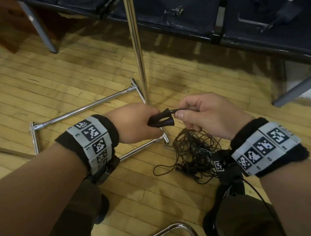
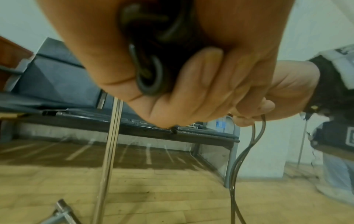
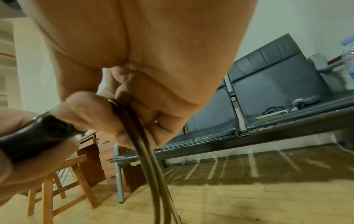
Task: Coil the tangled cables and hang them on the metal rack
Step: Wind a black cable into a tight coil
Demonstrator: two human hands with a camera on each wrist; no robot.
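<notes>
Dark padded bench seats [image 1: 174,16] at twelve o'clock on wooden floor [image 1: 81,74]; wooden stool [image 3: 57,181] and desk drawers [image 3: 103,145] beyond.

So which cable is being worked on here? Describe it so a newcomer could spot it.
Start at the chrome rack's upright pole; at its base the two hands meet. The left hand grips a dark cable end, unlike the tangled pile lying loose on the floor.

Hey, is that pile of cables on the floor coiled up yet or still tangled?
Still tangled: the cable pile lies in loose, crossing loops on the wooden floor.
</notes>
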